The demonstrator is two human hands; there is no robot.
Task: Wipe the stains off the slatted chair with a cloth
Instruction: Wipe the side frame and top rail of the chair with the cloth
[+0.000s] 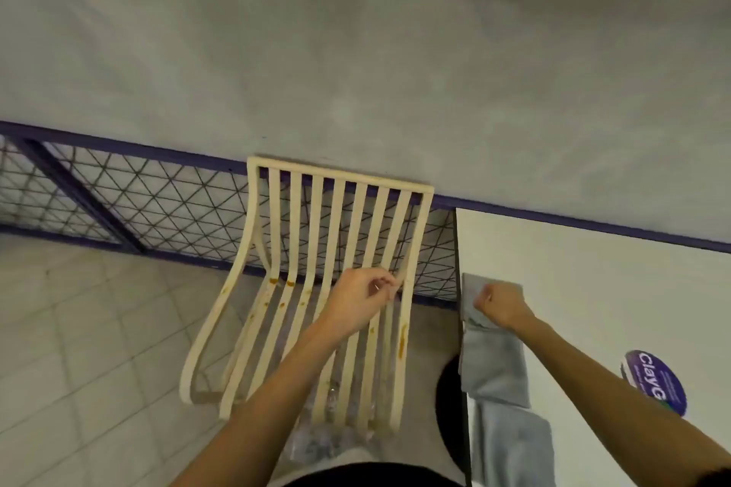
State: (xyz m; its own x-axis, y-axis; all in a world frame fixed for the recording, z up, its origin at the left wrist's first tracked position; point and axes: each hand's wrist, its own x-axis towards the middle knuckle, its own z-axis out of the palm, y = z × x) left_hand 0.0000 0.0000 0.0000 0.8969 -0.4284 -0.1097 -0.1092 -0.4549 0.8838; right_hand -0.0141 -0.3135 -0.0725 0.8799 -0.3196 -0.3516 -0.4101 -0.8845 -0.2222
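Observation:
A cream slatted chair stands in front of me, its back against a mesh railing. Orange-brown stains mark the seat slats, at the left bend and along a right slat. My left hand hovers over the right side of the seat, fingers loosely curled, holding nothing that I can see. On the white table at the right, my right hand grips the upper end of a grey cloth. The cloth lies along the table's left edge.
The white table fills the right side, with a purple round sticker on it. Another grey cloth lies lower on the table. A purple-framed mesh railing runs behind the chair. Tiled floor lies to the left.

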